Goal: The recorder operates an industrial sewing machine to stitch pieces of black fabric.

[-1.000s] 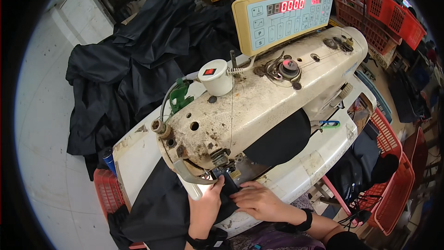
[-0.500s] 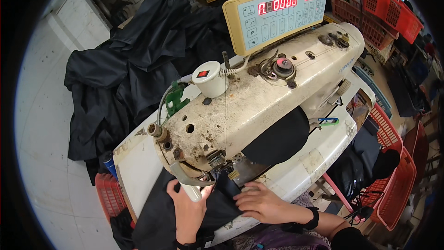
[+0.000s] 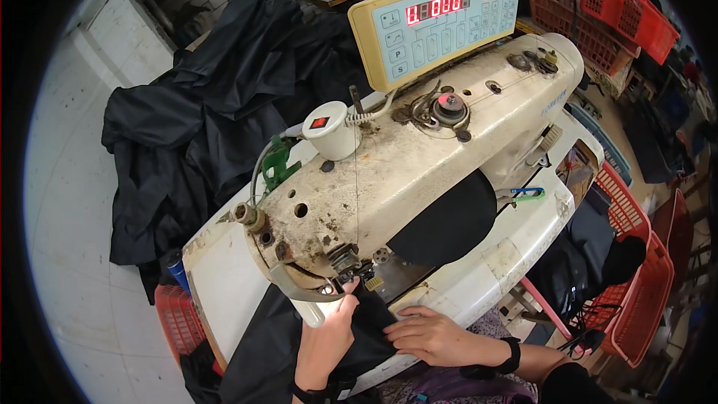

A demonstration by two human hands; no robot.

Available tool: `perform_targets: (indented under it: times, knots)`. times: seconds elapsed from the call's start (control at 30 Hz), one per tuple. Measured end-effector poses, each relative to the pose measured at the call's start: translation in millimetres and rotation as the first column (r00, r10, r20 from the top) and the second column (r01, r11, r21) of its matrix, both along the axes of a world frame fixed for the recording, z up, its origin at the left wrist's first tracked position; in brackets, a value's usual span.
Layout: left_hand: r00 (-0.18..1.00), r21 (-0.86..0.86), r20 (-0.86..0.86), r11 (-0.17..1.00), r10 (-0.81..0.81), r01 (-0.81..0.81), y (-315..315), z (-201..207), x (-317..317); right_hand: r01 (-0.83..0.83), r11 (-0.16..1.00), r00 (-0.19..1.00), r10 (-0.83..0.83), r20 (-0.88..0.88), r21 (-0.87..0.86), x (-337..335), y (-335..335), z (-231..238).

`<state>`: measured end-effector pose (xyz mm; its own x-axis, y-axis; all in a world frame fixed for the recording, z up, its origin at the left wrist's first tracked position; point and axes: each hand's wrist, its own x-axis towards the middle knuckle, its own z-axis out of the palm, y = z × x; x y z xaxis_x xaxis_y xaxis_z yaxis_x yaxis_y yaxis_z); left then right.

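Black cloth [image 3: 363,335] under 2 hands [image 3: 327,340] [image 3: 432,338], sewing machine [image 3: 396,172]

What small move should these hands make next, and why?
Probably ease the black cloth slightly forward under the sewing machine: the left hand reaches beneath the machine's near end, and the right hand rests at the cloth's edge, seemingly placed to guide it.

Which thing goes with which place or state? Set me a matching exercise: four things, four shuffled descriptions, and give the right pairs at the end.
1. left hand
2. right hand
3. control panel
4. cloth heap

A. shows lit red digits
B. black and crumpled
C. fingertips by the needle end of the sewing machine
D. fingertips at the right edge of the dark work cloth

Pairs: 1-C, 2-D, 3-A, 4-B
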<state>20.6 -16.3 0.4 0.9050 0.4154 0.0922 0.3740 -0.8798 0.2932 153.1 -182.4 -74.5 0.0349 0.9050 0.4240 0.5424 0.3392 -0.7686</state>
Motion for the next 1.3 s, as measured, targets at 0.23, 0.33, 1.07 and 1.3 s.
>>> perform_targets:
  times: [0.23, 0.33, 1.07, 1.3]
  knots:
    - [0.999, 0.002, -0.034, 0.999, 0.042, -0.042, -5.2, -2.6, 1.0, 0.024, 1.000, 1.000, -0.024, 0.013, 0.014, 6.0, 6.2, -1.6]
    - [0.999, 0.072, 0.007, 0.996, 0.045, -0.045, -2.3, -9.7, -0.3, 0.052, 0.999, 0.999, -0.052, 0.005, 0.010, 6.9, 12.4, 4.5]
    - [0.987, 0.265, 0.096, 0.953, 0.127, -0.148, -3.4, -5.9, -7.2, 0.046, 0.993, 0.999, -0.043, 0.030, -0.107, -1.0, 33.3, 6.1]
    - [0.996, 0.082, 0.088, 0.996, 0.033, -0.040, -6.0, -14.1, 1.0, 0.114, 0.993, 0.986, -0.108, 0.126, -0.041, -7.1, 20.5, 3.1]
